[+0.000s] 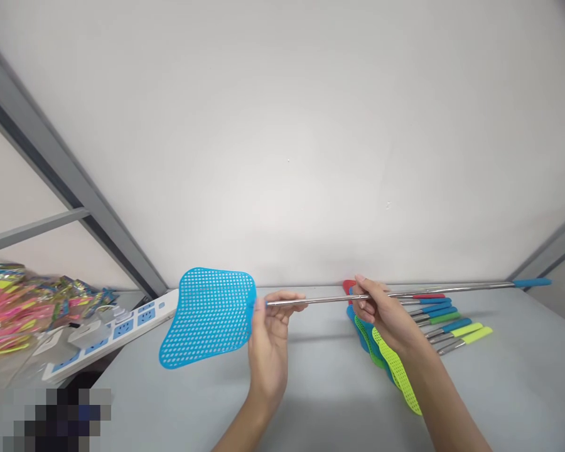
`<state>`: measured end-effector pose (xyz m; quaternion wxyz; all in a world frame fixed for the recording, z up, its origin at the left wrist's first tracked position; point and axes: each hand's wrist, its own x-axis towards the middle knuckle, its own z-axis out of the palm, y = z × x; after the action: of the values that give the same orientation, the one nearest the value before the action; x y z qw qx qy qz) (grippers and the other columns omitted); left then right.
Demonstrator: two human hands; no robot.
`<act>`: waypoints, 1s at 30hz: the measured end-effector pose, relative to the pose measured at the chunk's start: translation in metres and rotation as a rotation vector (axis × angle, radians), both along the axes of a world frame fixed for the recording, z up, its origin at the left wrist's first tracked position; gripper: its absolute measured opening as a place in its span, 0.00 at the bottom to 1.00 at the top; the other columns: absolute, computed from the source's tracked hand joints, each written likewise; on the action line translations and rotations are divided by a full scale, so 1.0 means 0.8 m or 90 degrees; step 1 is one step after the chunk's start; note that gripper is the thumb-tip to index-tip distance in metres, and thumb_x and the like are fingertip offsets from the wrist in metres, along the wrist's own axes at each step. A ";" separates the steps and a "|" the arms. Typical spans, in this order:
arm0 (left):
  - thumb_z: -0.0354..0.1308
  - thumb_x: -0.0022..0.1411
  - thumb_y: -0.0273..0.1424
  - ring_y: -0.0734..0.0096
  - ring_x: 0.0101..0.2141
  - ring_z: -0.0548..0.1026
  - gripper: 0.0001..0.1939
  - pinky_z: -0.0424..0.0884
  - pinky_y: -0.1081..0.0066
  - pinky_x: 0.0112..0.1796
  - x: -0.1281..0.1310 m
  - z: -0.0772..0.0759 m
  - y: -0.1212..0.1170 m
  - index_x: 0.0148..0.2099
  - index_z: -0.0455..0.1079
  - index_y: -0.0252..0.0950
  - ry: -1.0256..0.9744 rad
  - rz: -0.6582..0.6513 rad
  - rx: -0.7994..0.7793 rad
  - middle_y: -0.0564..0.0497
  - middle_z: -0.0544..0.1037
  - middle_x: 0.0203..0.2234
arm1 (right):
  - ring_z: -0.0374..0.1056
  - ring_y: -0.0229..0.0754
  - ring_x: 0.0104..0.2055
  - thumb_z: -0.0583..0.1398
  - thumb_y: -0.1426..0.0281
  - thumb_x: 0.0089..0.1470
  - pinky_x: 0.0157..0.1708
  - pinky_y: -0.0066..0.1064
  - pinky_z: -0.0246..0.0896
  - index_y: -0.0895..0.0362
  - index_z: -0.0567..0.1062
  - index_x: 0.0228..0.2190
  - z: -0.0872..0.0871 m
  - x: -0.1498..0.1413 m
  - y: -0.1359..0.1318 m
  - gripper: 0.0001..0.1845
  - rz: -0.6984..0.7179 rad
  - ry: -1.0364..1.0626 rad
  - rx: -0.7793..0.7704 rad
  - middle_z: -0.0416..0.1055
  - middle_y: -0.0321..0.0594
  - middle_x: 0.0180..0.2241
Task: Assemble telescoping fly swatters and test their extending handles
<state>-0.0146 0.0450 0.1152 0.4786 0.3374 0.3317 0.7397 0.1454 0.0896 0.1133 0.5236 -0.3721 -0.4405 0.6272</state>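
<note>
A blue fly swatter (211, 317) with a long, drawn-out metal rod is held level above the grey table. My left hand (270, 342) grips it where the perforated blue head meets the rod, thumb on top. Farther along, my right hand (379, 311) pinches the metal rod near its middle. The rod runs on to a blue handle at the far right. Under and behind my right hand lies a row of fly swatters (398, 367) with yellow-green, green, blue and red parts, their short handles pointing right; my hand and forearm partly hide them.
A white power strip (136, 320) with a plugged-in adapter lies at the left table edge. Beyond it are colourful plastic-wrapped packets (23, 314). A grey metal frame (75, 169) and a pale wall (287, 138) bound the table (320, 389).
</note>
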 end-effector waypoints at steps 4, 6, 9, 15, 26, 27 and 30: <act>0.43 0.58 0.37 0.63 0.35 0.71 0.18 0.64 0.62 0.41 0.000 -0.001 -0.005 0.33 0.70 0.31 0.050 -0.049 0.004 0.45 0.74 0.30 | 0.44 0.28 0.13 0.55 0.60 0.47 0.14 0.25 0.39 0.59 0.60 0.13 -0.004 -0.006 -0.001 0.20 0.049 -0.003 0.013 0.49 0.29 0.12; 0.43 0.58 0.37 0.63 0.34 0.71 0.17 0.64 0.61 0.41 0.000 0.000 -0.005 0.33 0.70 0.31 0.048 -0.054 0.001 0.45 0.74 0.30 | 0.44 0.28 0.13 0.55 0.59 0.47 0.14 0.25 0.39 0.59 0.60 0.12 -0.004 -0.007 -0.001 0.21 0.055 -0.010 0.017 0.48 0.29 0.12; 0.44 0.57 0.37 0.63 0.33 0.72 0.17 0.63 0.62 0.41 -0.001 0.000 -0.004 0.33 0.70 0.31 0.062 -0.070 -0.017 0.45 0.74 0.29 | 0.45 0.29 0.13 0.55 0.59 0.47 0.14 0.25 0.39 0.59 0.60 0.12 -0.003 -0.007 -0.002 0.21 0.054 -0.023 0.022 0.48 0.29 0.12; 0.43 0.57 0.37 0.63 0.32 0.71 0.18 0.62 0.62 0.41 -0.004 0.000 -0.003 0.32 0.70 0.32 0.093 -0.086 -0.018 0.46 0.74 0.29 | 0.46 0.29 0.14 0.54 0.60 0.49 0.15 0.25 0.40 0.59 0.60 0.12 -0.003 -0.002 -0.003 0.21 0.070 -0.033 0.024 0.48 0.29 0.12; 0.34 0.59 0.39 0.63 0.30 0.70 0.26 0.64 0.65 0.33 -0.009 -0.002 -0.001 0.28 0.71 0.33 0.029 -0.011 -0.014 0.47 0.74 0.25 | 0.49 0.31 0.15 0.51 0.60 0.51 0.16 0.25 0.44 0.60 0.62 0.11 0.002 0.010 -0.005 0.23 0.113 -0.074 0.047 0.52 0.32 0.12; 0.35 0.59 0.38 0.64 0.31 0.70 0.25 0.64 0.66 0.34 -0.009 -0.005 0.001 0.27 0.71 0.34 0.037 0.003 -0.026 0.47 0.74 0.25 | 0.51 0.31 0.15 0.50 0.60 0.51 0.16 0.26 0.46 0.60 0.64 0.12 0.003 0.011 -0.006 0.23 0.121 -0.078 0.045 0.54 0.33 0.12; 0.34 0.59 0.36 0.65 0.30 0.70 0.26 0.61 0.65 0.38 -0.010 -0.007 0.002 0.26 0.72 0.34 0.137 0.000 -0.029 0.48 0.74 0.22 | 0.55 0.33 0.15 0.46 0.58 0.53 0.16 0.27 0.50 0.60 0.65 0.14 0.007 0.013 -0.007 0.25 0.179 -0.065 0.022 0.58 0.35 0.14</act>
<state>-0.0222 0.0468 0.1092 0.4477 0.4043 0.3979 0.6912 0.1561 0.0837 0.1187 0.4136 -0.3293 -0.5253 0.6668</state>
